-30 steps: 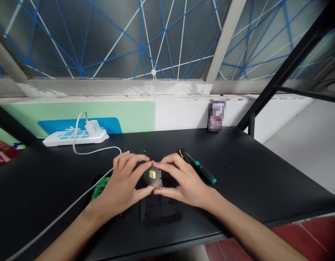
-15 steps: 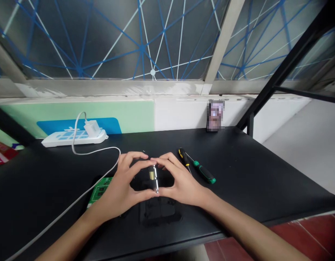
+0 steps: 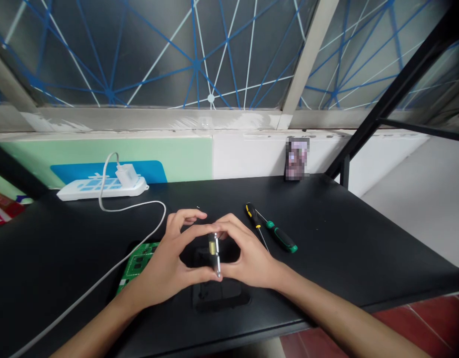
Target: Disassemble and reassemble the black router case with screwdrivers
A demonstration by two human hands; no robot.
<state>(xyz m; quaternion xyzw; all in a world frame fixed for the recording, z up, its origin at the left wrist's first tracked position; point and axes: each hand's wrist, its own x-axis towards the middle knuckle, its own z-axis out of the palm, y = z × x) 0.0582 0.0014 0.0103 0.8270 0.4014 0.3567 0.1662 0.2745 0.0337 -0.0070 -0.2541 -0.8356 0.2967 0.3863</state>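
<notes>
Left hand (image 3: 170, 266) and right hand (image 3: 254, 258) pinch a metal plate (image 3: 217, 256), swung from face-on to edge-on, leaving mainly its rim visible, above the tabletop (image 3: 344, 248) toward its front edge.

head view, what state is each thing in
left hand, pinching metal plate
right hand, pinching metal plate
metal plate, held nearly edge-on to the camera
charger, plugged into power strip
cable, joined to charger, slack
yellow-black screwdriver, lying on table
green-black screwdriver, lying on table
green circuit board, partly hidden by left hand
pixelated object, propped upright against wall
black part, lying on table
</notes>
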